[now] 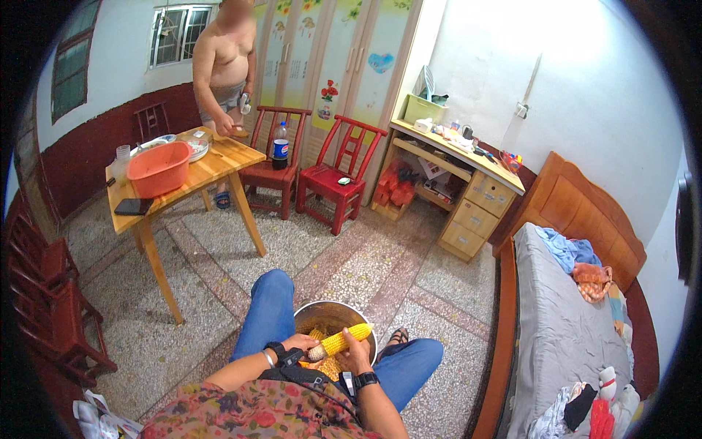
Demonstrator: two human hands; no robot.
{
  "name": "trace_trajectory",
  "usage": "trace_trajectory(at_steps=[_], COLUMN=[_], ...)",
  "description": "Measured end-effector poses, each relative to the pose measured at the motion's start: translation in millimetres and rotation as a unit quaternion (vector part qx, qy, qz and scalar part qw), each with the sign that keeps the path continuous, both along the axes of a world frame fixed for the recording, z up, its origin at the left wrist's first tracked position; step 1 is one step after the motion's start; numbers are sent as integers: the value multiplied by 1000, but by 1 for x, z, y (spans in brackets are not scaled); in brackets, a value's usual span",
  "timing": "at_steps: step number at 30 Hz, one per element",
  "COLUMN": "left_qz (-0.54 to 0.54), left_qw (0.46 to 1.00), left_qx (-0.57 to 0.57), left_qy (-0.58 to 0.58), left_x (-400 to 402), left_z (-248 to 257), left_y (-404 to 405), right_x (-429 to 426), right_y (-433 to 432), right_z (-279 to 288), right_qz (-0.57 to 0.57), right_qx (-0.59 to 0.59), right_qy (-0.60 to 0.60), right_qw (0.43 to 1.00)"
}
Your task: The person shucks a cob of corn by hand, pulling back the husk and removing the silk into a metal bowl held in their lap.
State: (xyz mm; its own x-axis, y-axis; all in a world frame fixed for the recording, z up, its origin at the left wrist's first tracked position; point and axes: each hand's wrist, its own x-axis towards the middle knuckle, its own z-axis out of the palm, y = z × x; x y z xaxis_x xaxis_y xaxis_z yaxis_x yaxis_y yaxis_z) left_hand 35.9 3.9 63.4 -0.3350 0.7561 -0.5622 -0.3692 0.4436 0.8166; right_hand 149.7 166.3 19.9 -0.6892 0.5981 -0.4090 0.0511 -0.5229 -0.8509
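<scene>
An ear of yellow corn (346,339) lies slanted across the top of a round metal pot (330,305). My right hand (357,354) grips it along its side, the thumb resting on the kernels. At the lower left end, where bare pale cob shows, the fingers of my left hand (301,344) hold the ear. Below my hands, loose corn kernels (330,369) and part of another ear (316,333) are visible inside the pot. It stands on the floor between my knees, and my wrists and the held ear hide some of its contents.
A wooden table (230,155) carries an orange plastic basin (159,169), plates and a phone (133,207). Another person (227,71) stands behind it. Red chairs (333,184) stand beyond, one bearing a cola bottle (280,148). A desk (466,159) and bed (565,329) are right.
</scene>
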Motion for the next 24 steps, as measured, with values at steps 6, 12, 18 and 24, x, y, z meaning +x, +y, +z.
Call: trace_trajectory(at_steps=[6, 12, 18, 24], left_qz=[29, -24, -19, -34], left_qw=[998, 973, 983, 972], left_qx=[-14, 126, 124, 136], left_qy=[-46, -189, -132, -188], left_x=[1, -14, -17, -23], left_z=[15, -60, -61, -54], left_y=[-2, 17, 11, 11], right_x=[-1, 1, -1, -1], right_y=[-6, -18, -23, -6], right_z=[25, 65, 66, 48], right_qz=[-10, -53, -40, 11], right_qx=[22, 59, 38, 36], right_qy=[64, 25, 40, 22], right_qw=[998, 997, 998, 999])
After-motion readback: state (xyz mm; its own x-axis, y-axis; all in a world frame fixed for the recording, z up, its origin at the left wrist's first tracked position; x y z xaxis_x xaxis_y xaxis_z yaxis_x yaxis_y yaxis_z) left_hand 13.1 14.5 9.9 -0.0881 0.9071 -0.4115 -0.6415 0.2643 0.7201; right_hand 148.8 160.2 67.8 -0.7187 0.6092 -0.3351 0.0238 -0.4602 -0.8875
